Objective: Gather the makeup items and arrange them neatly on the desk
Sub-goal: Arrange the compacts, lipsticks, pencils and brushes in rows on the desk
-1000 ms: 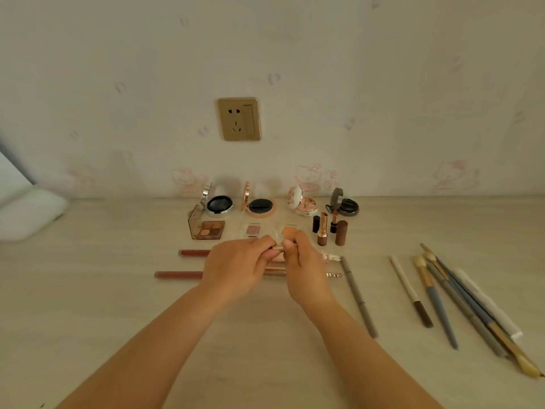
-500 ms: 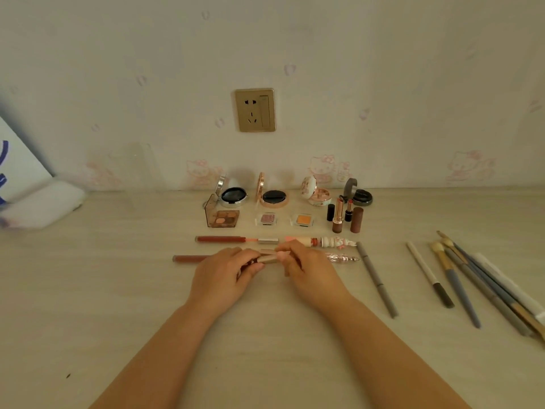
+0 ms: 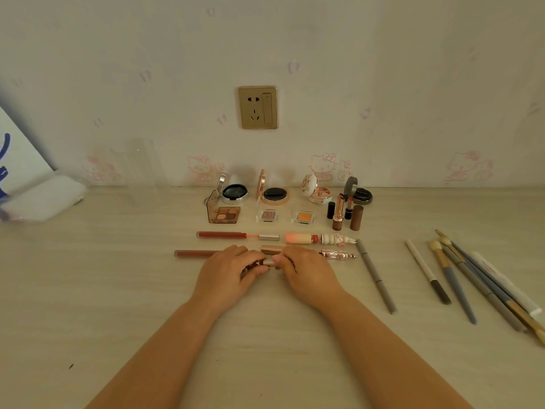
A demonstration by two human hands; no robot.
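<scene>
My left hand (image 3: 230, 268) and my right hand (image 3: 306, 271) meet at the desk's middle, both pinching a small rose-gold lip gloss tube (image 3: 269, 263) held just above the wood. Behind them lies a brown lip gloss (image 3: 194, 253) and a rose-gold cap (image 3: 271, 249), then a red lip gloss (image 3: 236, 235) and a pink tube with a bunny cap (image 3: 318, 238). Open compacts (image 3: 234, 192) (image 3: 274, 194) (image 3: 317, 191), an eyeshadow palette (image 3: 225, 214), two single shadows (image 3: 268, 215) (image 3: 303, 216) and lipsticks (image 3: 339, 212) line the back.
A grey pencil (image 3: 376, 276) lies right of my hands. Several makeup brushes (image 3: 454, 281) fan out at the far right edge. A white folded cloth (image 3: 41, 199) and a clear cup (image 3: 144, 169) stand at the back left. A gold wall socket (image 3: 258, 107) is above.
My hands have dropped from the upper row of tubes toward me and lowered to the desk, still together on the small tube. The camera has tilted, showing more of the left side.
</scene>
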